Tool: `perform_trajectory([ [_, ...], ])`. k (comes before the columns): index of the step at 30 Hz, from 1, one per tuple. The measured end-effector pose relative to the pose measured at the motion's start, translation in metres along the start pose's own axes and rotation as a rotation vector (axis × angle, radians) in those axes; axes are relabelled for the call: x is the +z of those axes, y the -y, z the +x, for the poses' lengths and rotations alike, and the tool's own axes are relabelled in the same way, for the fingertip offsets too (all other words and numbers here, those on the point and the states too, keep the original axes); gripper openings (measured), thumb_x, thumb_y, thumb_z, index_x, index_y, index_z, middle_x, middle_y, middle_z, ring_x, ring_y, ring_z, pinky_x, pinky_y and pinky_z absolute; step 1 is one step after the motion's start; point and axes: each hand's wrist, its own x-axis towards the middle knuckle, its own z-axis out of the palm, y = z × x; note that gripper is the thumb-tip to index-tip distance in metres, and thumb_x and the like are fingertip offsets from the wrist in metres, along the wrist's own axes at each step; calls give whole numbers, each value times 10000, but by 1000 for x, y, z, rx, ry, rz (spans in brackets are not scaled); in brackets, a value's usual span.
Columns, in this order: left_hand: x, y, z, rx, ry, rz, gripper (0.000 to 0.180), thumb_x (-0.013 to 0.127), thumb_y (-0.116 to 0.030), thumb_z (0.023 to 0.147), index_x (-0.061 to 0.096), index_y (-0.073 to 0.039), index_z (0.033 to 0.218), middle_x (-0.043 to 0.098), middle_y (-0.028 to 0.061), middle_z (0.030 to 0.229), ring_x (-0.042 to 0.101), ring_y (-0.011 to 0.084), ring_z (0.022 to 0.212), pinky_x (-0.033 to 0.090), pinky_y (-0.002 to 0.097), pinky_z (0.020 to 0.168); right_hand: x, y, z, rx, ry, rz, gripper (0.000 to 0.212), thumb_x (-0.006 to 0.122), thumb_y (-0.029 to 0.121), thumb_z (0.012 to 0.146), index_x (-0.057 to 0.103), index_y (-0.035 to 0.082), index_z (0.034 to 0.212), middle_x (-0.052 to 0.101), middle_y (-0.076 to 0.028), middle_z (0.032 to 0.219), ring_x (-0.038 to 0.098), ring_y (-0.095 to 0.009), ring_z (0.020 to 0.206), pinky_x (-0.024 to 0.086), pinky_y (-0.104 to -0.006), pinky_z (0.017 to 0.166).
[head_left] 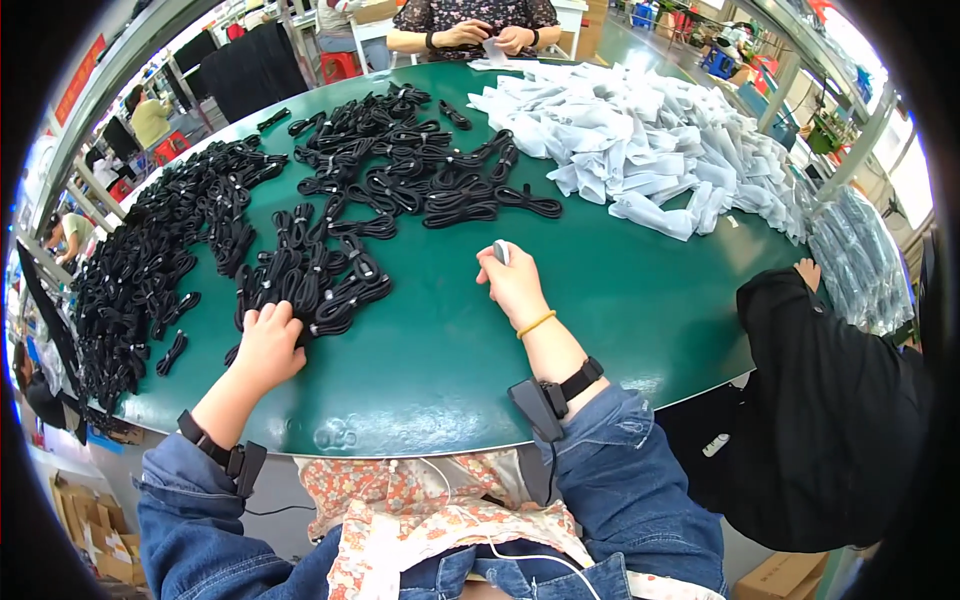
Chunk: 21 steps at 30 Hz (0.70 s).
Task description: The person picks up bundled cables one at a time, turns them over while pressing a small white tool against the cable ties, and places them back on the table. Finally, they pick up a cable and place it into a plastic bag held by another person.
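My left hand (268, 348) reaches onto the near edge of a heap of folded black cables (345, 285), its fingers curled down over one bundle; their tips are partly hidden. Toward the middle of the table, my right hand (516, 288) is closed around a small grey-white object (501, 252) with a rounded end, whose kind I cannot make out. The cables are folded into short bundles. Beyond the near heap lies another heap of black cables (400, 150), and a long one (150, 255) runs along the left side.
A big pile of whitish bags (640, 130) covers the far right of the green table (420, 390). Clear plastic packs (855, 250) stand at the right edge. A person in black (830, 400) is close on my right. Across the table a person's hands (490, 38) hold a whitish piece.
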Motion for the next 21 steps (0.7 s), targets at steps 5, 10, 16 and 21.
perform_trajectory([
  [5,-27,2,6,-58,16,-131,222,608,-132,450,488,-56,620,421,91,863,402,270,861,303,353,734,5,0,-2,3,8,-1,79,490,93,757,530,29,777,521,-21,561,412,-61,404,317,-200,358],
  [10,-43,4,19,-34,-76,-396,215,570,-71,443,430,-44,603,426,95,923,402,281,921,284,336,814,1,7,-11,-32,4,10,115,493,102,755,536,-1,781,552,-53,592,537,-117,519,418,-241,484],
  [16,-66,15,9,0,-17,-374,208,548,-60,442,428,-35,611,430,118,932,413,295,937,302,343,822,11,10,-10,-14,41,-15,79,499,82,767,528,14,793,534,-19,632,529,-88,565,416,-222,498],
  [21,-82,8,9,-57,-64,-763,198,549,-56,486,432,-22,642,441,130,934,438,271,920,337,338,803,11,9,-10,-94,71,-57,77,492,86,782,530,21,795,531,-13,627,513,-79,554,417,-223,498],
])
